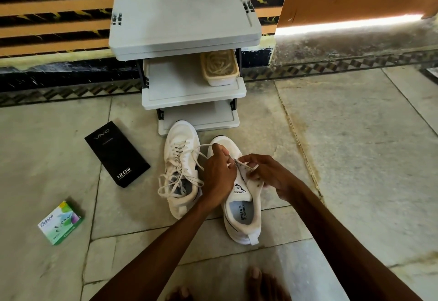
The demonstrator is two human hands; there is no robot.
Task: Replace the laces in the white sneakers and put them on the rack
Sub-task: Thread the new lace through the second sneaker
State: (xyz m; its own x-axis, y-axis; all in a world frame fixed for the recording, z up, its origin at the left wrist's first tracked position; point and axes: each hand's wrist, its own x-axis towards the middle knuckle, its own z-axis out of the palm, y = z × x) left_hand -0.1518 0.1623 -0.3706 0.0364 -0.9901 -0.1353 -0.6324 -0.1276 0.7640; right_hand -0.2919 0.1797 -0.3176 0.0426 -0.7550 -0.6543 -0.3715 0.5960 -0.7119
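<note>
Two white sneakers stood side by side on the floor, toes touching the foot of the grey rack. The left sneaker was laced, its loose ends trailing. Over the right sneaker, the left hand had its grip pinched on a lace that looped out past its knuckles. The right hand had its grip curled round that shoe's eyelet edge. A tub of laces sat on the rack's middle shelf. A black box and a green box lay to the left.
</note>
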